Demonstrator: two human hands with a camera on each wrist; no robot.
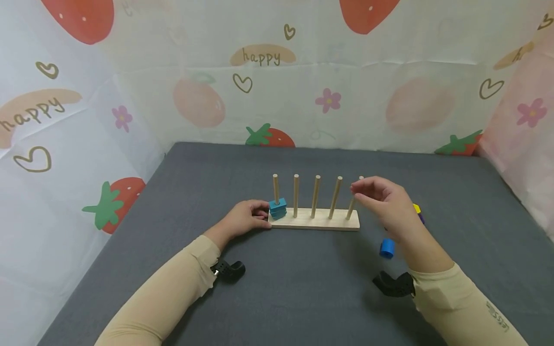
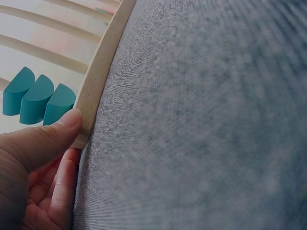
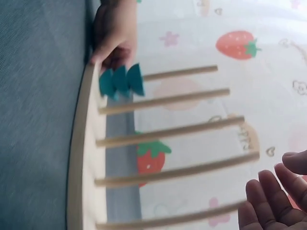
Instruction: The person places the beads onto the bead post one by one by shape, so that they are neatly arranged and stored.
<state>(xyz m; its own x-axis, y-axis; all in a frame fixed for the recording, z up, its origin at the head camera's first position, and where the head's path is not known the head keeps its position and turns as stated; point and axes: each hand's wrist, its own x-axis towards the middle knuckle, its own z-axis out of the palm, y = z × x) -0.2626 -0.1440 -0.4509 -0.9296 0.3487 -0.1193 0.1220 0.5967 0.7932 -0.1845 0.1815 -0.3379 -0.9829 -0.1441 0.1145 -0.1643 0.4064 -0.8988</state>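
A pale wooden peg board [image 1: 316, 220] with several upright pegs stands mid-table. Three teal half-round blocks [image 1: 278, 208] are stacked on its leftmost peg; the left wrist view shows these blocks [image 2: 37, 99] side by side with curved edges. My left hand [image 1: 247, 217] holds the board's left end, thumb against the front edge and fingers curled at the end. Near the top of the rightmost peg is my right hand [image 1: 385, 202], its fingers loosely bent. In the right wrist view, this hand [image 3: 276, 201] has thumb and fingers apart, with nothing visible between them.
A blue block [image 1: 387, 248] lies on the grey cloth below the right hand. Behind the right wrist, a yellow block [image 1: 417, 208] and a dark purple piece [image 1: 421, 218] are partly hidden. Printed white fabric [image 1: 320, 129] hangs behind the table.
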